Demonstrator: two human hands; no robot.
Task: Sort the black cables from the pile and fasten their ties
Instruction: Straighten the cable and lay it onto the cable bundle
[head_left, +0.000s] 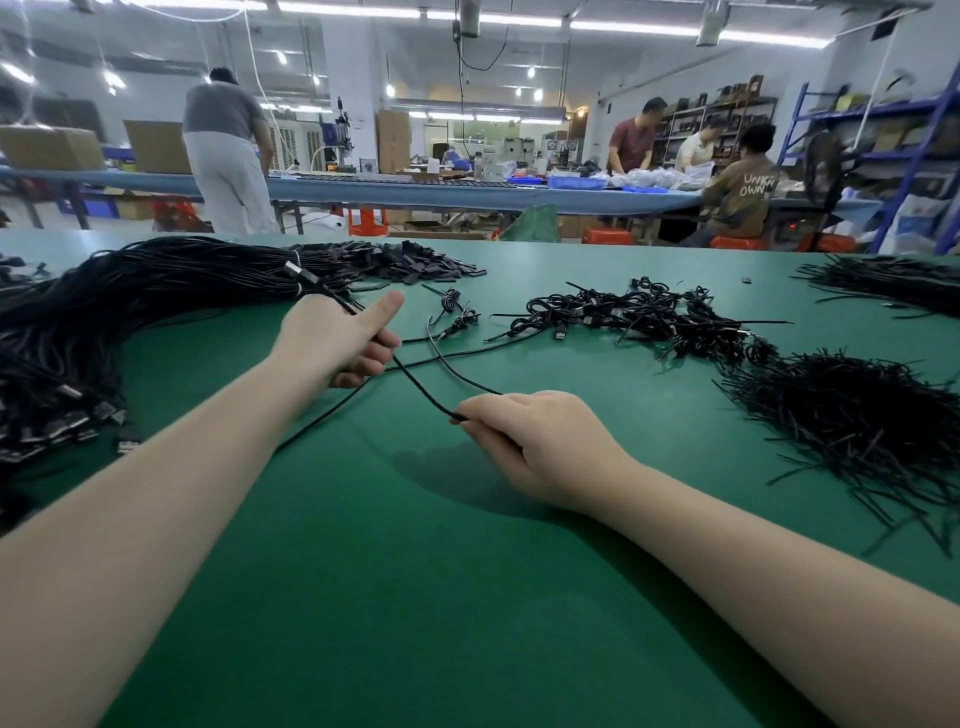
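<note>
Green matting covers the work table (363, 597), and beyond its far edge stretches a workshop with a long blue bench (395, 189) where several people (737, 192) stand or sit among shelves and boxes. At the left of the table lies a big bundle of black cables (104, 322), its plugs spilling toward the near edge. The left hand (340, 338) has its fingers curled round one cable (415, 387), whose plug end sticks up past the thumb; the same cable runs taut to the right hand (540, 441), which pinches it between thumb and fingertips. Farther right sits a small heap of coiled, tied cables (649, 317), and near it a bristly pile of black ties (857, 415) (another such pile lies at the far right).
</note>
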